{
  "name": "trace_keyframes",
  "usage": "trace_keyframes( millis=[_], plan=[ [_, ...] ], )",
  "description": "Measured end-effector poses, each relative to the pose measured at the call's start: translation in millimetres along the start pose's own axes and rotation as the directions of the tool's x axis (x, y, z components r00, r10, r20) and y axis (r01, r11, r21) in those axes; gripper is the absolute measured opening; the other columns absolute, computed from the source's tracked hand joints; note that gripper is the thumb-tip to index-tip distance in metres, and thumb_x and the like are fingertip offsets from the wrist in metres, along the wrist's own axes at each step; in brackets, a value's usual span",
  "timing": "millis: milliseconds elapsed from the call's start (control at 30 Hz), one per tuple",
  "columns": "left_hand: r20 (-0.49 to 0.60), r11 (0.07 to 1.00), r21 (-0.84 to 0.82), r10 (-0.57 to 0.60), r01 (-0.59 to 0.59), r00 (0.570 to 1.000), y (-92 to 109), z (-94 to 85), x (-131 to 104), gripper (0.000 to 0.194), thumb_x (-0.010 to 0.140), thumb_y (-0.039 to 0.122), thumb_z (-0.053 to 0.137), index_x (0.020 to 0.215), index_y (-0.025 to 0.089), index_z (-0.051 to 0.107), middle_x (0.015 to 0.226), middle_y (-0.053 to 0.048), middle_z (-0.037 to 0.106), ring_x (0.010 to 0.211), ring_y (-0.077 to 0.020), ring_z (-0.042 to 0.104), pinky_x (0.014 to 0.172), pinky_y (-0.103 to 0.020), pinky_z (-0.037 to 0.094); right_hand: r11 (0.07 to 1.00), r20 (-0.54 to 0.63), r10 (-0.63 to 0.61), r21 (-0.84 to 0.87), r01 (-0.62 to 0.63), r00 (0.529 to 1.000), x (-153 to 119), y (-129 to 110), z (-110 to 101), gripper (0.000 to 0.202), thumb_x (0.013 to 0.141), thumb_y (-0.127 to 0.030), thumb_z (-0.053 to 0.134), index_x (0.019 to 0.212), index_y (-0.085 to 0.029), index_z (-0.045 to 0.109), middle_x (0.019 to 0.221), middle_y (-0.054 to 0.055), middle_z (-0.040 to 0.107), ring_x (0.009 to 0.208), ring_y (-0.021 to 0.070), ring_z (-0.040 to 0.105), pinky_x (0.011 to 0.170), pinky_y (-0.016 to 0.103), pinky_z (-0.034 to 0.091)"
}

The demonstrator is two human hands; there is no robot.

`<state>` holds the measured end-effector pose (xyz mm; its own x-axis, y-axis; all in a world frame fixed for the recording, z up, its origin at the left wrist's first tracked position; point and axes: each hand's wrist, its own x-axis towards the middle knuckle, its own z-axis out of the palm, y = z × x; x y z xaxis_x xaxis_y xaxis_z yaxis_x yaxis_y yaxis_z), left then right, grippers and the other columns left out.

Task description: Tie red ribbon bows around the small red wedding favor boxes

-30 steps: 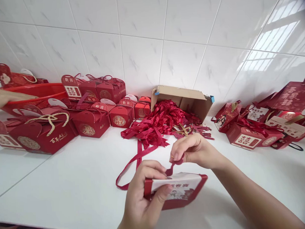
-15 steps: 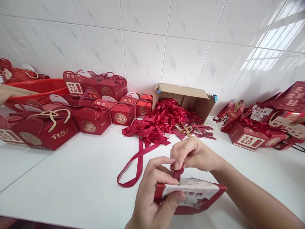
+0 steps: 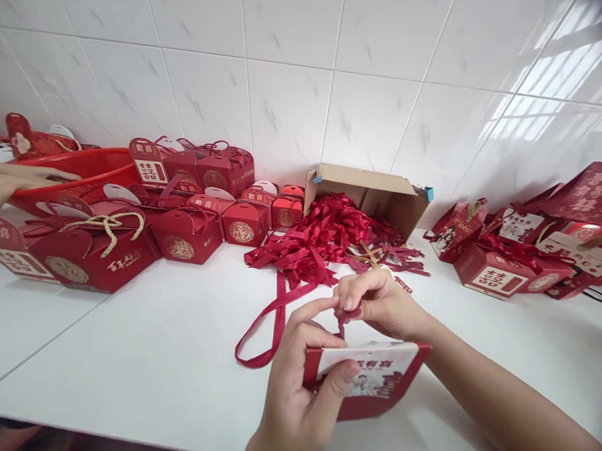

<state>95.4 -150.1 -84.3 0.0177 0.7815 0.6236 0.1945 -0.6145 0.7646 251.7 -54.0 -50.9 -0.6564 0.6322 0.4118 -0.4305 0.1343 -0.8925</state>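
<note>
My left hand point(image 3: 301, 377) grips the left side of a red and white box point(image 3: 368, 381), its thumb on the printed front and its fingers behind the top edge. Above the box's top edge, my right hand point(image 3: 383, 305) pinches a dark red strip point(image 3: 342, 321) between thumb and forefinger. The strip's lower end is hidden behind the left fingers. Behind my hands lies a heap of red ribbons point(image 3: 326, 238), and one long ribbon loop point(image 3: 266, 355) stretches toward the front of the white table point(image 3: 138, 363).
An open cardboard box point(image 3: 373, 180) lies against the tiled wall behind the ribbons. Red gift boxes point(image 3: 185, 236) stand at left, others point(image 3: 505, 271) at right. Another person's hand point(image 3: 47, 175) reaches into a red basket point(image 3: 101, 160) at far left.
The held box has turned so that its printed front shows more fully. My right hand has pulled the strip slightly up and left. The other person's hand has moved further into the basket.
</note>
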Motion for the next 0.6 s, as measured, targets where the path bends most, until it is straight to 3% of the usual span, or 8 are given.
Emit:
trace_keyframes(
  millis=[100, 200, 267, 333, 400, 467, 600],
  plan=[
    [-0.093, 0.999, 0.031, -0.021, 0.024, 0.995, -2, -2.7, 2, 0.011, 0.085, 0.018, 0.060, 0.093, 0.024, 0.055, 0.120, -0.006, 0.057, 0.115, -0.0227, 0.054, 0.091, -0.033, 0.046, 0.996, 0.015, -0.055, -0.069, 0.055, 0.998, -1, -7, -12, 0.015, 0.075, -0.017, 0.077, 0.083, -0.030, 0.076, 0.074, -0.002, 0.067, 0.072, 0.0104, 0.064, 0.066, 0.025, 0.054],
    [-0.274, 0.996, -0.015, -0.084, 0.083, 0.958, -2, -5.8, 6, 0.009, 0.085, 0.018, 0.059, 0.089, 0.024, 0.055, 0.098, -0.001, 0.063, 0.094, -0.0162, 0.061, 0.078, -0.025, 0.049, 0.967, -0.018, -0.133, -0.222, 0.126, 0.991, -5, -26, -24, 0.015, 0.076, -0.019, 0.076, 0.084, -0.031, 0.076, 0.073, -0.001, 0.064, 0.071, 0.0107, 0.059, 0.062, 0.025, 0.051],
    [-0.365, 0.994, -0.021, -0.109, 0.109, 0.925, -2, -6.2, 8, 0.008, 0.084, 0.019, 0.061, 0.087, 0.024, 0.056, 0.089, 0.001, 0.063, 0.085, -0.0142, 0.061, 0.072, -0.023, 0.049, 0.925, -0.040, -0.170, -0.351, 0.145, 0.985, -9, -42, -24, 0.014, 0.078, -0.019, 0.074, 0.085, -0.031, 0.076, 0.073, -0.001, 0.061, 0.069, 0.0109, 0.057, 0.057, 0.024, 0.048],
    [-0.377, 0.994, 0.007, -0.098, 0.109, 0.921, 0, -5.1, 10, 0.008, 0.083, 0.019, 0.062, 0.086, 0.023, 0.057, 0.088, 0.001, 0.063, 0.084, -0.0139, 0.061, 0.072, -0.021, 0.049, 0.858, -0.015, -0.168, -0.494, 0.139, 0.986, -14, -58, -16, 0.016, 0.081, -0.017, 0.070, 0.088, -0.030, 0.076, 0.073, 0.000, 0.059, 0.067, 0.0114, 0.057, 0.054, 0.024, 0.046],
    [-0.342, 0.994, 0.047, -0.076, 0.098, 0.936, 0, -3.3, 11, 0.007, 0.083, 0.020, 0.062, 0.087, 0.023, 0.058, 0.086, 0.001, 0.064, 0.082, -0.0133, 0.062, 0.070, -0.020, 0.048, 0.741, 0.047, -0.152, -0.655, 0.146, 0.987, -19, -69, -3, 0.019, 0.084, -0.013, 0.066, 0.092, -0.028, 0.075, 0.074, 0.001, 0.060, 0.067, 0.0117, 0.057, 0.055, 0.025, 0.046],
    [-0.331, 0.991, 0.077, -0.076, 0.107, 0.941, 1, -2.0, 11, 0.006, 0.083, 0.021, 0.062, 0.088, 0.023, 0.058, 0.084, 0.001, 0.065, 0.078, -0.0128, 0.062, 0.067, -0.019, 0.048, 0.567, 0.123, -0.150, -0.802, 0.188, 0.981, -21, -73, 11, 0.022, 0.086, -0.009, 0.062, 0.093, -0.026, 0.074, 0.075, 0.001, 0.062, 0.069, 0.0116, 0.057, 0.061, 0.027, 0.045],
    [-0.328, 0.987, 0.114, -0.072, 0.115, 0.942, 0, -2.6, 12, 0.008, 0.083, 0.021, 0.062, 0.090, 0.023, 0.058, 0.084, 0.002, 0.065, 0.074, -0.0116, 0.061, 0.064, -0.018, 0.048, 0.207, 0.218, -0.181, -0.945, 0.254, 0.959, -23, -64, 31, 0.030, 0.086, -0.004, 0.056, 0.095, -0.028, 0.072, 0.078, -0.001, 0.063, 0.072, 0.0119, 0.053, 0.070, 0.032, 0.035]
  ],
)
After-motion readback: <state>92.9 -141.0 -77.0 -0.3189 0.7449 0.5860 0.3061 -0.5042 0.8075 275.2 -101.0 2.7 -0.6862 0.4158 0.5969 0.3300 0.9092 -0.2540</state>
